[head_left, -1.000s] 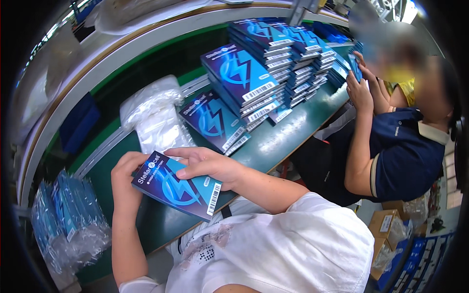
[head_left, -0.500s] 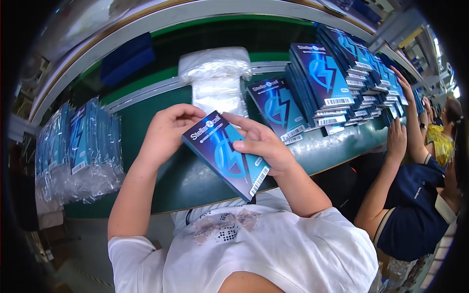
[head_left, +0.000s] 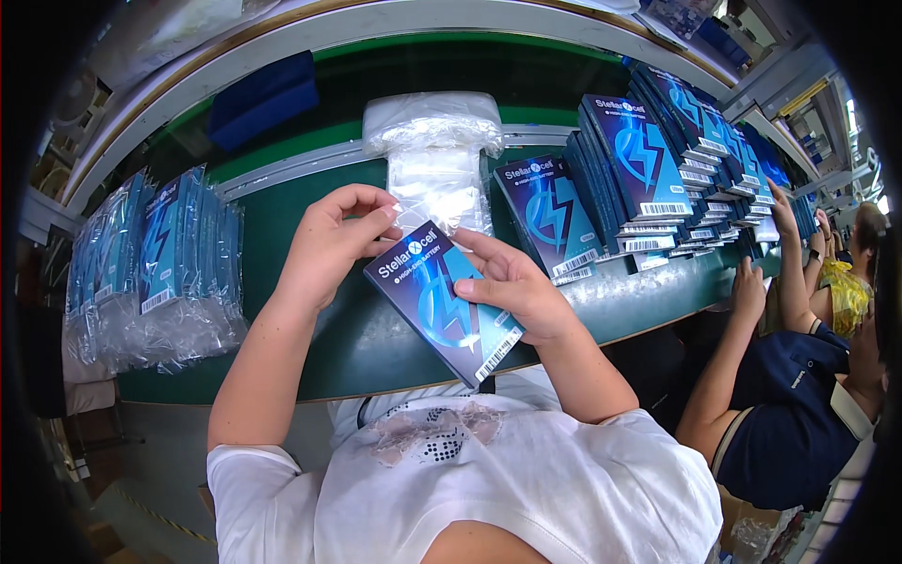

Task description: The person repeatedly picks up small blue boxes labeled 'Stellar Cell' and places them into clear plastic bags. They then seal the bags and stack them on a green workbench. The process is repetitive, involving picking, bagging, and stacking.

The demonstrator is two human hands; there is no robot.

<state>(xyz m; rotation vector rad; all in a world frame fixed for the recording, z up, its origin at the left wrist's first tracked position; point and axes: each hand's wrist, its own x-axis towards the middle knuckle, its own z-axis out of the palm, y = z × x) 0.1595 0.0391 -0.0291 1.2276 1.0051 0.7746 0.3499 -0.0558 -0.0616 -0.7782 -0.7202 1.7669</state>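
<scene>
A flat blue and teal box [head_left: 442, 305] with a lightning-bolt design is held tilted in front of my chest. My right hand [head_left: 517, 287] grips it, the thumb lying across its front and the fingers behind its right side. My left hand [head_left: 348, 230] is just above the box's upper left corner. Its thumb and forefinger are pinched together, with a small pale glint at the tips; what they hold is too small to make out. Beyond both hands lies a stack of clear plastic bags [head_left: 437, 188], its near end hidden behind the box.
Several bagged boxes [head_left: 160, 254] stand at the left. Stacks of similar boxes [head_left: 634, 160] lean at the right on the green table [head_left: 329, 362]. A blue bin [head_left: 266, 101] sits at the back. A co-worker's hand [head_left: 749, 289] and dark sleeve are at far right.
My left thumb and forefinger have come together more plainly, near the bags. My right hand still holds the box. The whole view has shifted slightly, and the co-worker's hands have moved lower.
</scene>
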